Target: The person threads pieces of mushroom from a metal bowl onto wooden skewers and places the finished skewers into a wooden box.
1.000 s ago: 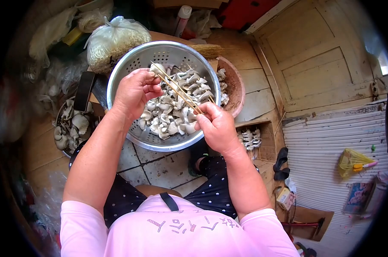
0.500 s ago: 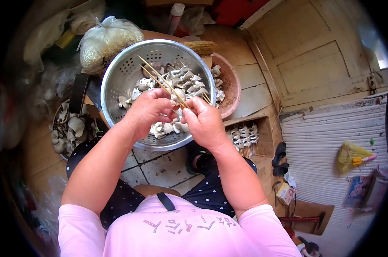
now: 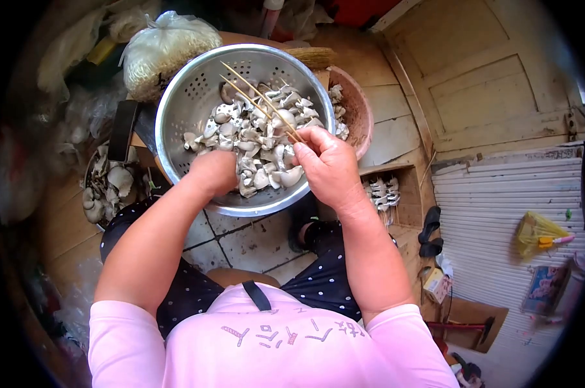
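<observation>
A large metal colander (image 3: 181,90) holds many pieces of grey-white oyster mushroom (image 3: 228,129). Two thin bamboo skewers (image 3: 259,94) slant up and left across the bowl, pinched between the thumb and fingers of my right hand (image 3: 331,167) at the right rim. No mushroom shows on the bare upper lengths of the skewers. On the near left side of the colander, my left hand (image 3: 213,172) reaches down at the edge of the mushroom pile. Its fingers point away from me and are hidden, so what they touch cannot be seen.
A pinkish basin (image 3: 363,119) with mushroom pieces stands behind the colander to the right. Skewered mushrooms (image 3: 383,193) lie in a cardboard box (image 3: 407,194). At left are a container of larger mushrooms (image 3: 115,184) and a dark phone-like slab (image 3: 122,129). A filled plastic bag (image 3: 166,55) sits behind.
My left hand has left the skewers and moved down and left to the mushrooms. My right hand keeps the skewers and has shifted slightly right. The view has moved a little.
</observation>
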Motion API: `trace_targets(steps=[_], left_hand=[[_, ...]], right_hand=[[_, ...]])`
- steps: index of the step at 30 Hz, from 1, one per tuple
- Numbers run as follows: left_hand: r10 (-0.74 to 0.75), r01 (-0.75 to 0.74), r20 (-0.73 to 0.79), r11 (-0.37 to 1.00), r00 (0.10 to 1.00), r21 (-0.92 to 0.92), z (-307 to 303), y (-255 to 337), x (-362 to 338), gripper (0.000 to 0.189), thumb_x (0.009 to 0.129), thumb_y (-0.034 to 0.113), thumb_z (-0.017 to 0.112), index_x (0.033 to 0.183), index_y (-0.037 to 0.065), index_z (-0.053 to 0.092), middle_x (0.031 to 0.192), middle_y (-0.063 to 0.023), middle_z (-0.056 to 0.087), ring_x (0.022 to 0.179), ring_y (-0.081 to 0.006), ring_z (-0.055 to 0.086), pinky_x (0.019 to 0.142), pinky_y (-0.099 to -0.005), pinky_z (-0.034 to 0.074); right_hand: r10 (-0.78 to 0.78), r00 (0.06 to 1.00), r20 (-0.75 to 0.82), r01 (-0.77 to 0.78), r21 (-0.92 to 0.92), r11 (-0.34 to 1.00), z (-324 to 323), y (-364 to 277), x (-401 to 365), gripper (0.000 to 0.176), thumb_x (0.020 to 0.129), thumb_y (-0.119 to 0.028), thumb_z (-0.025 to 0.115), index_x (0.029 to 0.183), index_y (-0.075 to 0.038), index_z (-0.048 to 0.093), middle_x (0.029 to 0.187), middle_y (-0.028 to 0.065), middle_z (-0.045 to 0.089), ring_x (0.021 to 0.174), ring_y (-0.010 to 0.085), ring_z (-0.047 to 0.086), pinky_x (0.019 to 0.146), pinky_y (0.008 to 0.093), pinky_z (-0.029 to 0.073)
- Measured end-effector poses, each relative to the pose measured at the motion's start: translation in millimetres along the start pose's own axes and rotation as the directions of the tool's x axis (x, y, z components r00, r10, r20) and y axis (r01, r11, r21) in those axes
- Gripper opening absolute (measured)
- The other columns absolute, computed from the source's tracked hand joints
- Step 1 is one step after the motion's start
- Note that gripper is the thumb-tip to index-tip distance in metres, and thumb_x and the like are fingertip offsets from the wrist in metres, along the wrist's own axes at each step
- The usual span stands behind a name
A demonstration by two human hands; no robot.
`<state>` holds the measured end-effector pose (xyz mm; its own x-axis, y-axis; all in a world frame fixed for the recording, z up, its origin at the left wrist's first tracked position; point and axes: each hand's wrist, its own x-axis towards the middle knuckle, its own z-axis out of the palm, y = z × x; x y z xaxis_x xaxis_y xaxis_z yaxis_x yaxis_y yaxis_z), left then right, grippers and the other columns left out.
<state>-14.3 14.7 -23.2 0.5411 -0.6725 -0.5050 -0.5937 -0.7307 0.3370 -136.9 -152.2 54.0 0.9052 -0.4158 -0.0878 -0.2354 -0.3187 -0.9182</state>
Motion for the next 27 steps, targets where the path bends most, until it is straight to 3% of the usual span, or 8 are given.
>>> trace_targets(steps=[10,12,15,16,18,20,22,27], left_hand=[[-0.048,0.044,-0.127,0.999,0.991,-0.03,-26.0,0.6,0.5,0.024,0.081,0.021,0.062,0.097,0.003,0.067,0.097,-0.0181,0.069,0.094,-0.0345,0.066,0.08,-0.0434,0.052],[0.017,-0.028,-0.214,0.998,0.977,-0.05,-36.9,-5.1,0.5,0.025,0.081,0.022,0.063,0.094,0.0,0.064,0.091,-0.0187,0.069,0.083,-0.0312,0.068,0.073,-0.0417,0.054],[-0.198,0.058,-0.088,0.63,0.976,-0.775,-50.3,-10.8,1.3,0.014,0.086,0.017,0.053,0.091,0.004,0.057,0.069,-0.0071,0.058,0.054,-0.0135,0.056,0.047,-0.0295,0.047],[-0.198,0.057,-0.09,0.63,0.976,-0.774,-53.5,-10.3,0.5,0.014,0.086,0.017,0.053,0.091,0.004,0.057,0.069,-0.0071,0.058,0.054,-0.0135,0.056,0.047,-0.0295,0.047],[-0.256,0.065,0.013,0.194,0.967,-0.979,-66.1,-5.6,-6.2,0.016,0.09,0.019,0.049,0.096,0.007,0.057,0.065,-0.0034,0.055,0.05,-0.0104,0.051,0.046,-0.027,0.046],[-0.245,0.066,0.04,0.097,0.969,-0.993,-66.5,-9.9,-4.3,0.018,0.092,0.021,0.046,0.1,0.01,0.058,0.065,-0.0017,0.055,0.049,-0.0078,0.049,0.049,-0.027,0.047],[-0.112,0.023,0.044,-0.181,0.993,-0.983,-66.8,-11.6,-5.6,0.021,0.093,0.021,0.044,0.102,0.009,0.059,0.071,-0.0024,0.058,0.053,-0.0086,0.053,0.06,-0.0325,0.053],[0.03,-0.025,-0.037,-0.348,0.999,-0.937,-72.1,-8.0,-9.8,0.026,0.092,0.025,0.052,0.1,0.002,0.059,0.08,-0.0063,0.064,0.064,-0.0139,0.062,0.066,-0.0344,0.056]], right_hand=[[0.002,1.0,0.018,0.0,-0.098,0.995,-3.1,-6.6,-5.6,0.021,0.086,-0.014,0.057,0.102,-0.002,0.065,0.08,0.0167,0.067,0.073,0.0249,0.066,0.071,0.0353,0.05],[-0.003,1.0,0.018,0.005,-0.107,0.994,-4.1,-5.6,-6.7,0.021,0.086,-0.014,0.058,0.101,-0.002,0.065,0.079,0.0169,0.067,0.073,0.0253,0.066,0.07,0.0354,0.05],[0.0,1.0,0.03,0.004,-0.126,0.992,-5.2,-7.5,-8.9,0.021,0.086,-0.015,0.058,0.101,-0.002,0.065,0.079,0.0172,0.067,0.072,0.026,0.065,0.07,0.0354,0.05],[0.01,0.999,0.044,-0.004,-0.136,0.991,-5.0,-8.4,-9.6,0.021,0.086,-0.015,0.058,0.101,-0.002,0.065,0.079,0.0173,0.067,0.072,0.0264,0.065,0.069,0.0354,0.05],[-0.011,0.999,0.052,0.018,-0.139,0.99,-4.4,-7.5,-11.1,0.018,0.088,-0.01,0.058,0.1,0.0,0.064,0.077,0.0099,0.065,0.071,0.0171,0.062,0.067,0.0302,0.049],[-0.03,0.998,0.061,0.038,-0.143,0.989,-3.5,-7.9,-10.3,0.014,0.089,-0.006,0.058,0.099,0.002,0.063,0.075,0.0024,0.064,0.069,0.0078,0.058,0.064,0.025,0.048],[0.003,0.999,0.04,0.002,-0.13,0.991,-3.0,-8.5,-9.8,0.022,0.087,-0.014,0.058,0.102,0.0,0.065,0.079,0.0163,0.067,0.071,0.0233,0.065,0.068,0.0343,0.05],[0.03,1.0,0.004,-0.031,0.017,0.999,-1.5,-5.6,-4.6,0.022,0.088,-0.012,0.057,0.103,0.002,0.066,0.077,0.0101,0.067,0.07,0.0143,0.062,0.067,0.0297,0.05]])
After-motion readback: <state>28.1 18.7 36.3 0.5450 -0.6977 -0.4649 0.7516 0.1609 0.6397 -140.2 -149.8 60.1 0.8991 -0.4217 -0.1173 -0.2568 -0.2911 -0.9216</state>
